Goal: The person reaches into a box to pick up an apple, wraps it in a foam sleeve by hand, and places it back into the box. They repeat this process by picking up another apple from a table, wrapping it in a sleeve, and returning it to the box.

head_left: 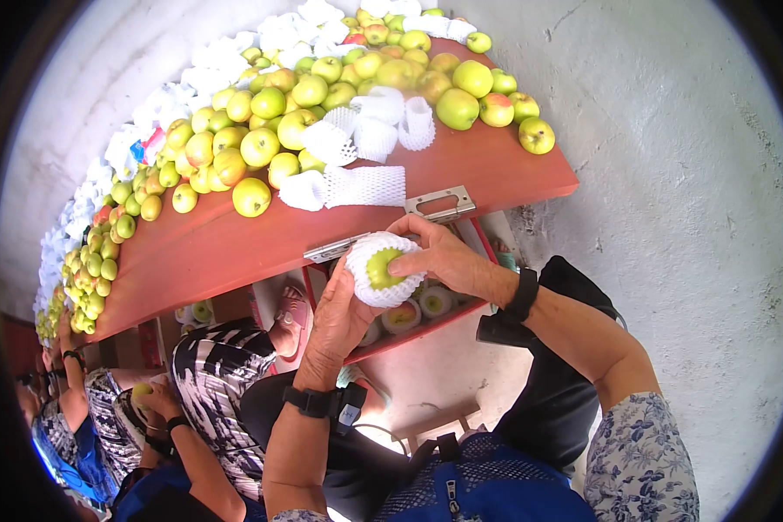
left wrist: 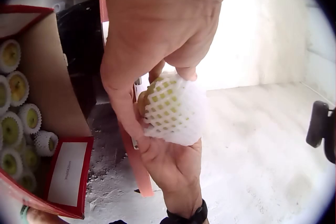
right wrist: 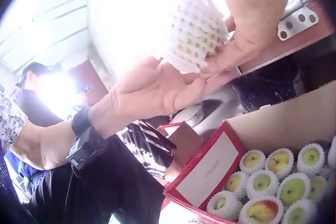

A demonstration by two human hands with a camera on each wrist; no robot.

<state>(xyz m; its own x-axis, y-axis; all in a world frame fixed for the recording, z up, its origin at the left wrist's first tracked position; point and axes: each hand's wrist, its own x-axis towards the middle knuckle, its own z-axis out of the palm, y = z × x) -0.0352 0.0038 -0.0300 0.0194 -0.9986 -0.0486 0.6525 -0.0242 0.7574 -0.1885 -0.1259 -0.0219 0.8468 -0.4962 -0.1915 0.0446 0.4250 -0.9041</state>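
A green apple (head_left: 383, 268) sits inside a white foam net (head_left: 370, 287), held above the gap by the table edge. The left hand (head_left: 335, 317) grips the netted apple from the left and below. Curled over its upper right side is the right hand (head_left: 448, 261), its thumb on the bare green part. In the left wrist view the foam net (left wrist: 176, 111) is stretched over the apple between both hands. The right wrist view shows the net (right wrist: 194, 32) with the fingers of both hands around it.
Loose apples (head_left: 261, 148) are heaped on the red table (head_left: 235, 244), with empty foam nets (head_left: 365, 185) near its edge. Below is a red-edged box (right wrist: 205, 174) of netted apples (right wrist: 262, 182). Another person's hands (head_left: 157, 400) are at the lower left; a wall (head_left: 670, 174) stands right.
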